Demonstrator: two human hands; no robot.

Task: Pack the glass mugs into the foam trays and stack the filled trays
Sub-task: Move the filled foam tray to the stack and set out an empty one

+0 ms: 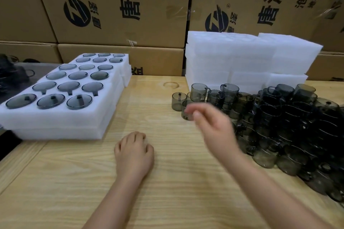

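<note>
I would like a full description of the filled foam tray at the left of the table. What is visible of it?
The filled foam tray is white, soft-looking foam, lying flat on at least one more foam layer at the left of the wooden table. Its round pockets, three per row, each hold a smoky grey glass mug. Neither the left hand nor the right hand touches it.

Bare table (167, 182) open across middle and front; lane runs back between trays (104, 117) at left and mugs (297, 126) at right, as far as boxes (115, 15); boxes wall off rear; trays stacked, block left side, top one full; foam stack (242, 57) blocks right rear, mugs just before it; mugs heaped, fill right side to frame edge; left hand (134, 148) rests on table mid-lane; right hand (212, 126) hangs above lane beside nearest mugs.
</note>
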